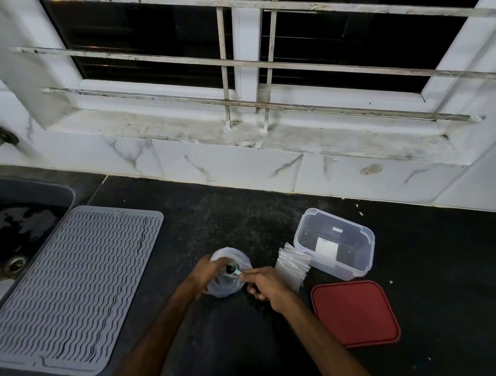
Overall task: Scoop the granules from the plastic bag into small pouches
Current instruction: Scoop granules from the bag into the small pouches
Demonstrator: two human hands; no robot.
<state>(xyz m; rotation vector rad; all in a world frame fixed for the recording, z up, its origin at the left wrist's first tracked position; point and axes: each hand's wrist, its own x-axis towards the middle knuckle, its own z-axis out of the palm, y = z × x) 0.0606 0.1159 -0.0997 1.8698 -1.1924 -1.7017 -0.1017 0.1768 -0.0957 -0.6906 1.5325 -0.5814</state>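
Clear plastic makes the bag see-through, and the left hand curls its fingers round the bag's left side, likely to keep it standing on the black counter with its mouth open. The right hand pinches the handle of a little green spoon, whose bowl sits at the bag's mouth with dark granules in it, so a scoop looks ready. Small pouches wait in a stack just right of the bag, close so the spoon has a short trip, with a clear box on their far side and a red lid nearer.
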